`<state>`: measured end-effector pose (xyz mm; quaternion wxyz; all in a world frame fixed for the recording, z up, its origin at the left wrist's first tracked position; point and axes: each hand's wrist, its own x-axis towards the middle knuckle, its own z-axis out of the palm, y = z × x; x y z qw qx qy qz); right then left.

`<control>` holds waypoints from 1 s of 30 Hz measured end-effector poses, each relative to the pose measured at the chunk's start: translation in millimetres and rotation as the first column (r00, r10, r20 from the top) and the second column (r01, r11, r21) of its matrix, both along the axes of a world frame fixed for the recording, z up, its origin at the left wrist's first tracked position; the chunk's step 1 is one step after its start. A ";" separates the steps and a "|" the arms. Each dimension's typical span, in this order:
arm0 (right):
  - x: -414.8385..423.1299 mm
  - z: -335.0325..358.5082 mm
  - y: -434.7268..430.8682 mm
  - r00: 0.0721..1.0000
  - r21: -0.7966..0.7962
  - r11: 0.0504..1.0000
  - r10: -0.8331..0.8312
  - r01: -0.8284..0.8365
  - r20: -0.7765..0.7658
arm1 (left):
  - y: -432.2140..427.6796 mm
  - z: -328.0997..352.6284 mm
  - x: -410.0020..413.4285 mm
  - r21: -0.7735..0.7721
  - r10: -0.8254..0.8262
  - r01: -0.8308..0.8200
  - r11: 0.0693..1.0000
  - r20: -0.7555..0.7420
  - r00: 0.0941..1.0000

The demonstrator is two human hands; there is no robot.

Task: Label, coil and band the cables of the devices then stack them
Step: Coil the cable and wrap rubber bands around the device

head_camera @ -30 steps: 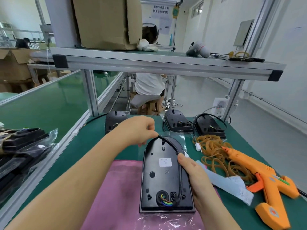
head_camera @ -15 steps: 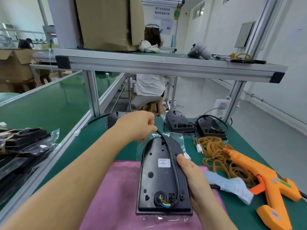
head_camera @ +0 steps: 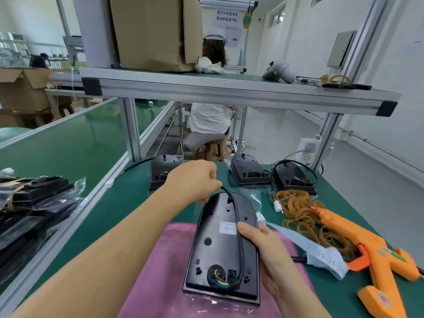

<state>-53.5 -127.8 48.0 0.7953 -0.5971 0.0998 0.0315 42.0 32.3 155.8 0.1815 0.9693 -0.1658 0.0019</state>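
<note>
Device (head_camera: 215,251), black, back-up on pink mat (head_camera: 164,274): left hand (head_camera: 197,180) pinches its cable (head_camera: 241,255) at the rounded top, right hand (head_camera: 266,251) clasps the right edge, thumb on cable (likely risk: hard pull straining the wire exit).

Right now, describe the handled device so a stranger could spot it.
On the green bench, find the pink cloth at the near edge. The black device lies on it, steadied by the right hand. Unlike the three black units at the far edge, its cable is pinched by the left hand.
</note>
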 end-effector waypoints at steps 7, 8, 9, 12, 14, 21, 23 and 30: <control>18.0 13.1 -4.1 0.999 0.160 0.987 -0.023 0.028 -0.034 | 0.2 17.2 -3.1 -0.281 -0.118 -0.040 0.959 -0.525 0.843; 20.3 14.1 -3.9 0.998 0.174 0.984 -0.018 0.027 -0.053 | 2.1 18.7 -4.4 -0.289 -0.138 -0.040 0.957 -0.571 0.810; 22.4 15.0 -3.5 0.997 0.183 0.983 -0.013 0.026 -0.072 | 4.6 19.8 -5.5 -0.292 -0.156 -0.033 0.956 -0.601 0.784; 27.8 16.4 -2.6 0.994 0.211 0.977 0.017 0.006 -0.110 | 14.3 20.6 -7.8 -0.307 -0.216 0.009 0.952 -0.647 0.731; 30.4 16.4 -3.2 0.991 0.251 0.968 0.027 0.006 -0.128 | 18.8 18.5 -10.1 -0.326 -0.250 0.028 0.945 -0.665 0.703; 34.2 16.4 -5.5 0.990 0.279 0.960 0.049 -0.011 -0.132 | 18.6 -3.1 -20.9 -0.489 -0.287 -0.044 0.871 -0.579 0.763; 34.3 18.1 -3.8 0.989 0.267 0.964 0.046 -0.007 -0.138 | 17.1 -5.9 -24.0 -0.530 -0.310 -0.057 0.846 -0.578 0.755; 35.0 22.6 -3.0 0.987 0.249 0.967 -0.015 0.056 -0.163 | 11.5 -10.1 -30.4 -0.307 -0.115 -0.001 0.952 -0.359 0.926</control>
